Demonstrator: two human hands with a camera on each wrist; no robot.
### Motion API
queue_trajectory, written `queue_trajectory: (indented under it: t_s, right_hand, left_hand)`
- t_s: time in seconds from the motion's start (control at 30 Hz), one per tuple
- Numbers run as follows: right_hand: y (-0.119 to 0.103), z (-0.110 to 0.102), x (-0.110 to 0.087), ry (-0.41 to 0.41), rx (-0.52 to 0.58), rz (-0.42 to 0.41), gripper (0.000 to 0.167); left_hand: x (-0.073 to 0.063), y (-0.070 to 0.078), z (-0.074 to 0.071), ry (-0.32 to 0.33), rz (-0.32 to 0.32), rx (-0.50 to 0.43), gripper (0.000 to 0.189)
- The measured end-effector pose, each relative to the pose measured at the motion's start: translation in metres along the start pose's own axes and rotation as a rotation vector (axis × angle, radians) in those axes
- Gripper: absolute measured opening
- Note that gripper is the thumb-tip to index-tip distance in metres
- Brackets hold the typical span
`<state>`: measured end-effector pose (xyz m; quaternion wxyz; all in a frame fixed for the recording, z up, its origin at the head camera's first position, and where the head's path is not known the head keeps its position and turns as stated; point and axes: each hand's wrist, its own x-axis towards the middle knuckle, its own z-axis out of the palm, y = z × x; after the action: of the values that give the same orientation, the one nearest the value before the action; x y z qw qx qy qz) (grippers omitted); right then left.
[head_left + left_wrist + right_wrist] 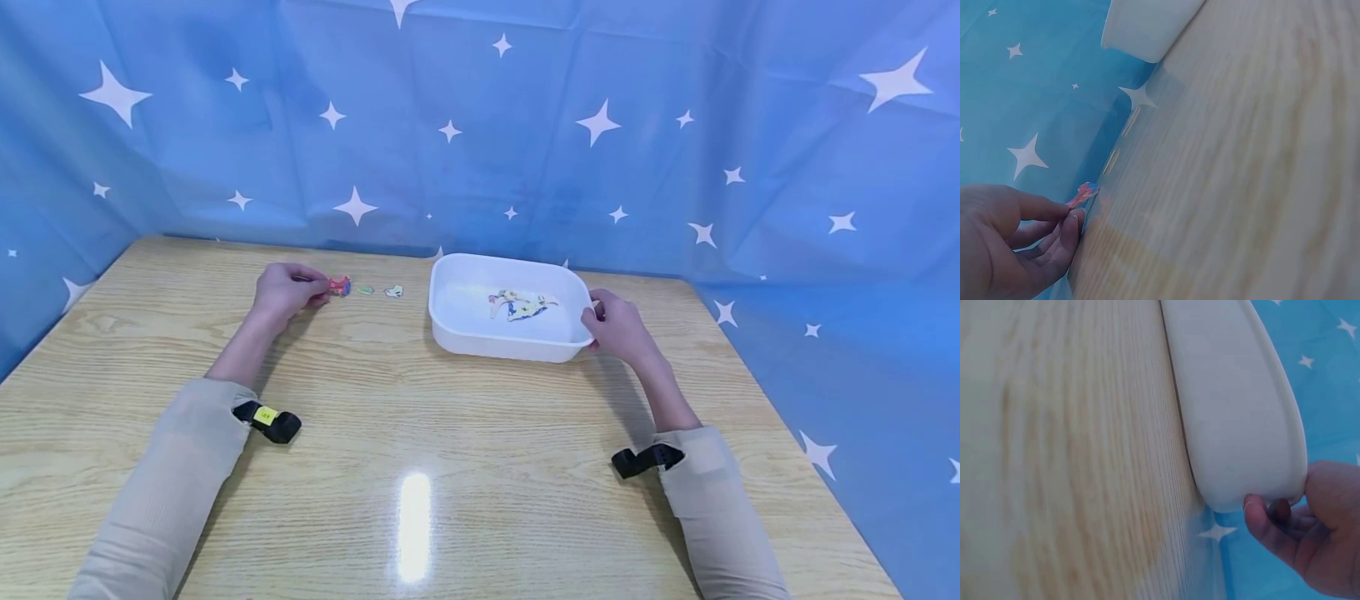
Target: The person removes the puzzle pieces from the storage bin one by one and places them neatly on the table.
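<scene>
Between thumb and fingertips, my left hand (287, 290) pinches a small flat red-and-blue cutout (341, 286) near the table's back edge. The left wrist view shows the cutout (1085, 192) sticking out past the fingertips. Just right of it lie a tiny green cutout (365, 290) and a whitish cutout (393, 291) in a row. My right hand (618, 325) grips the right end of a white plastic tub (510, 347), with its thumb at the rim. Inside the tub, several thin, mostly white and blue cutouts (527, 310) lie in a loose cluster.
The wood-grain table (360, 433) stretches under both arms and reflects a bright light near the front. Behind it hangs a blue cloth (465, 179) with white stars, which also runs along the sides. Each sleeve carries a black wrist camera (279, 426).
</scene>
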<state>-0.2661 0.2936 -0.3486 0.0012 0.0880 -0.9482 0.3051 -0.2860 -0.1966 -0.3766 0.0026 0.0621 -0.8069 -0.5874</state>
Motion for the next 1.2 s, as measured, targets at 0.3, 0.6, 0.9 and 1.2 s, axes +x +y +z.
queue_trajectory:
  t_s: [0.3,0.6,0.9,1.2]
  right_hand:
    - [0.0,0.001,0.0,-0.002,-0.004,-0.003,0.045]
    - [0.0,0.001,0.001,0.0,-0.017,-0.005,0.045]
    - [0.0,-0.001,0.0,-0.009,-0.024,-0.005,0.045]
    - [0.0,0.0,0.001,-0.009,-0.009,-0.011,0.045]
  left_hand:
    - [0.0,0.001,0.001,-0.016,0.003,0.053,0.03]
    - [-0.002,0.004,0.0,-0.051,0.011,0.138,0.032]
    - [-0.003,0.013,0.001,-0.092,0.023,0.1,0.036]
    - [-0.011,0.032,0.015,-0.134,0.123,0.001,0.035]
